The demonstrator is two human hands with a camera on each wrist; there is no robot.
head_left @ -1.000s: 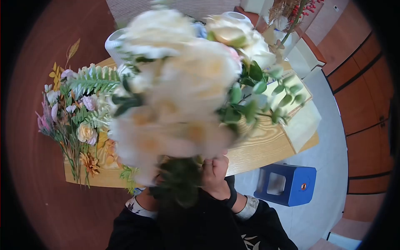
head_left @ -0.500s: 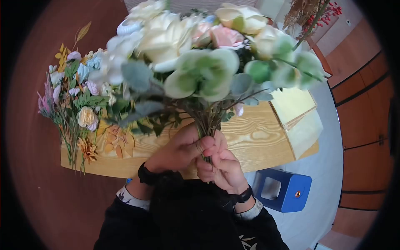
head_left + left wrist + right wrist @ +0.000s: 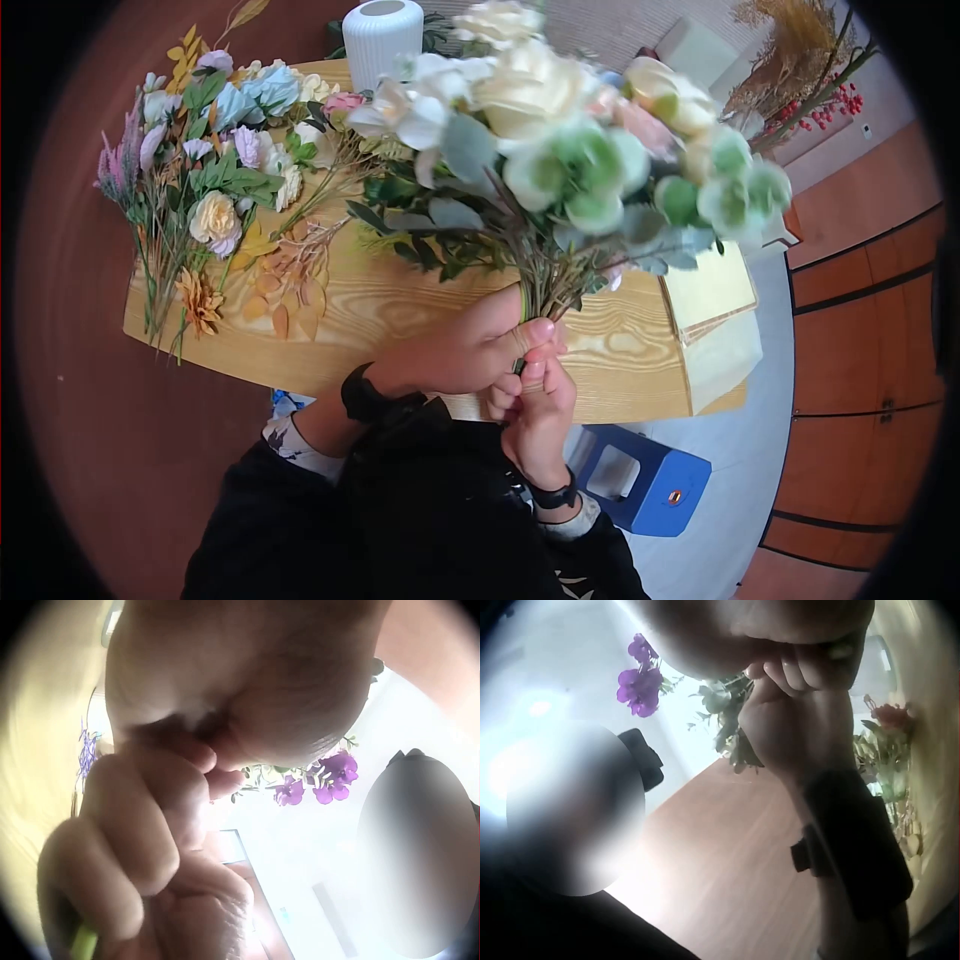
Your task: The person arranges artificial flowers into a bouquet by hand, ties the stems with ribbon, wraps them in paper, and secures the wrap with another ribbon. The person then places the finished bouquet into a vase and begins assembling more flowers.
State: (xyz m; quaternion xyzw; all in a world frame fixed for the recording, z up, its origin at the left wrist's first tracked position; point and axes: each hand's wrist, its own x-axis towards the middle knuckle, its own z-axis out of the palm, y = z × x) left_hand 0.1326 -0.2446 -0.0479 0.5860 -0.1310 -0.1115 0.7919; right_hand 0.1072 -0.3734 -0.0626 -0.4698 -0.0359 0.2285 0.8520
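A full bouquet of artificial-looking flowers stands over the table, with cream roses (image 3: 540,95), pale pink blooms, green-white petals (image 3: 580,180), white orchids (image 3: 410,115) and grey-green leaves. Its stems (image 3: 545,285) gather into a narrow bundle. My left hand (image 3: 490,345) grips this bundle, thumb across the front. Just below, my right hand (image 3: 540,410) has its fingers curled around the lower stem ends, touching the left hand. Both wrist views show the hands pressed close together, hiding most of the stems. Purple flowers (image 3: 337,776) show past the hands in these views.
Loose flowers (image 3: 215,220) and orange leaves (image 3: 285,290) cover the left of the wooden table (image 3: 400,310). A white ribbed vase (image 3: 383,45) stands at the back. Wrapping sheets (image 3: 710,300) lie at the right edge. A blue stool (image 3: 650,480) is on the floor.
The bouquet, at first close before the head camera and hiding most of the hands, has tipped away and now leans to the right. Both hands keep hold of the stems; the white vase shows more fully.
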